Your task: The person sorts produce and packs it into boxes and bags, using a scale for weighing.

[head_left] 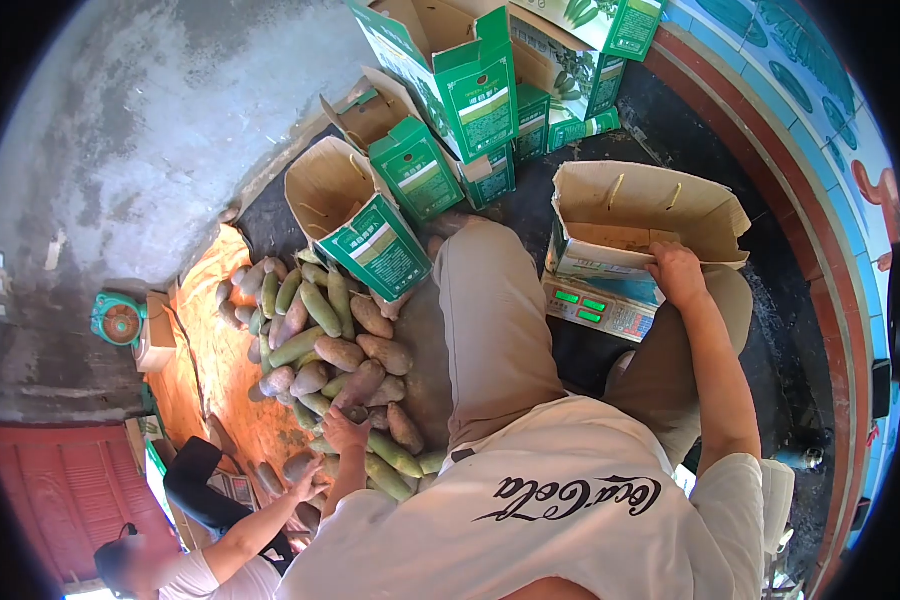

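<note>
My left hand (346,432) is at the near side of a heap of long radishes (315,335), some green, others coated in brown soil. Its fingers close around the lower end of a brown, soil-covered radish (362,382). On the other side, my right hand (679,274) grips the near rim of an open cardboard box (590,262), fingers curled over the edge. That box stands on a digital scale (602,309) with lit green displays. Little of the box's inside shows beyond its brown walls and bottom flaps.
Beside the heap stands an open green carton (378,243). More green cartons (475,95) are stacked at the back. A co-worker's hand (307,484) is near the heap at lower left. A small green fan (119,319) stands far left, near the orange sheet (215,350).
</note>
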`<state>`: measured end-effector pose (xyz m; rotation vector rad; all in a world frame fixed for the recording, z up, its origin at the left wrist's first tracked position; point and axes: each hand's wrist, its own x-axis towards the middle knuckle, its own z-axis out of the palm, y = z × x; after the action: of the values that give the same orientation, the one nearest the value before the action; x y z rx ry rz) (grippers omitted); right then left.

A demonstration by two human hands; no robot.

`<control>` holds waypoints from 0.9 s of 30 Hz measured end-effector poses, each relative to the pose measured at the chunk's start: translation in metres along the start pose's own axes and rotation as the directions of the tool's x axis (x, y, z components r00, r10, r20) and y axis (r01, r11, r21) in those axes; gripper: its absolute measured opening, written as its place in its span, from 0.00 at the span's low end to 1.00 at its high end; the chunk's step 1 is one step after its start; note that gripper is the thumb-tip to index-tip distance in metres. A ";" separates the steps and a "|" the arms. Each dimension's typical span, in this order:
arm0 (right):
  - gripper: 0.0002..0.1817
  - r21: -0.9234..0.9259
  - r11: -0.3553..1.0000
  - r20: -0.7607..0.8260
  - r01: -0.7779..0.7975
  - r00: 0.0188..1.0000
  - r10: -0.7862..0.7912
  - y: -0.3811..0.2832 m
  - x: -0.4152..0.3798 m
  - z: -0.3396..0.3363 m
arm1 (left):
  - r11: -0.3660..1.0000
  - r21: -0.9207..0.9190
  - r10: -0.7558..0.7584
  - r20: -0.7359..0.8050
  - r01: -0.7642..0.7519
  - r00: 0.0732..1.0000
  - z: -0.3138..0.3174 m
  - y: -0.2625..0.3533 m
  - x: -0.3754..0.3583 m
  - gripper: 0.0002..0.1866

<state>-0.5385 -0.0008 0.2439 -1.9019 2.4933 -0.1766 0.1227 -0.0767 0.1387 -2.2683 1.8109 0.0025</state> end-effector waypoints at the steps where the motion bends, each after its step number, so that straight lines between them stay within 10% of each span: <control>1: 0.13 0.001 1.000 0.002 -0.004 1.000 0.004 0.000 0.000 0.001 | 0.997 -0.045 -0.057 -0.029 0.055 0.998 -0.003 0.002 0.001 0.47; 9: 0.12 -0.027 0.999 0.051 -0.031 0.998 0.032 0.000 0.000 -0.001 | 0.930 -0.301 -0.215 0.025 0.212 0.976 -0.022 0.011 0.006 0.43; 19: 0.12 -0.031 1.000 0.012 -0.006 1.000 0.007 0.000 -0.003 0.001 | 0.248 -0.868 -0.168 0.400 0.431 0.901 0.061 0.055 0.012 0.47; 27: 0.11 -0.008 1.000 -0.023 -0.003 1.000 0.003 0.000 -0.006 0.004 | 0.648 -0.584 -0.227 0.464 0.489 0.856 0.074 0.101 -0.008 0.53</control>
<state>-0.5370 0.0043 0.2399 -1.9095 2.5150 -0.1900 0.0348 -0.0754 0.0497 -2.8245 1.2292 1.1265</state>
